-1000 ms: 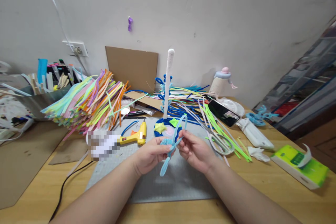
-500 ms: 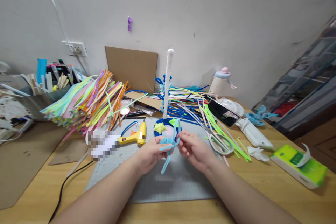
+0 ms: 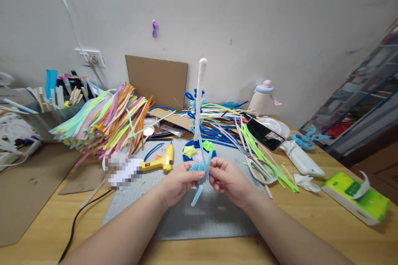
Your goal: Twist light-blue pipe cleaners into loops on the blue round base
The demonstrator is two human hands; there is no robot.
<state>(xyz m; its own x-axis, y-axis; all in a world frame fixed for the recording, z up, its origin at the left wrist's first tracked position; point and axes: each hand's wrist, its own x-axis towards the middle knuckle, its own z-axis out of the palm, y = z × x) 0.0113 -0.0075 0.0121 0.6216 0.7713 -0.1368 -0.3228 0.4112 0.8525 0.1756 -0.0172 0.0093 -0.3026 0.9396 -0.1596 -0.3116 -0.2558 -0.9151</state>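
Note:
Both hands hold a light blue pipe cleaner (image 3: pixel 199 190) above the grey cutting mat (image 3: pixel 192 215). My left hand (image 3: pixel 180 182) pinches a coiled blue bundle of it. My right hand (image 3: pixel 225 178) pinches the strand right beside the coil. One loose end hangs down between the hands; two ends stick up in a V. Just behind stands a white wrapped post (image 3: pixel 199 95) on a blue round base (image 3: pixel 194 153) with yellow and green star shapes.
A yellow glue gun (image 3: pixel 160 161) lies left of the hands, its black cord running to the table's front edge. A big pile of coloured pipe cleaners (image 3: pixel 102 120) sits at the left. Scissors (image 3: pixel 259 165), a phone (image 3: pixel 264 132), green strands and a green tissue pack (image 3: pixel 357 196) lie at the right.
The blue loop that arched above the hands has been pulled in tight. My right hand has moved closer to the left, and the strand ends now stick up in a V.

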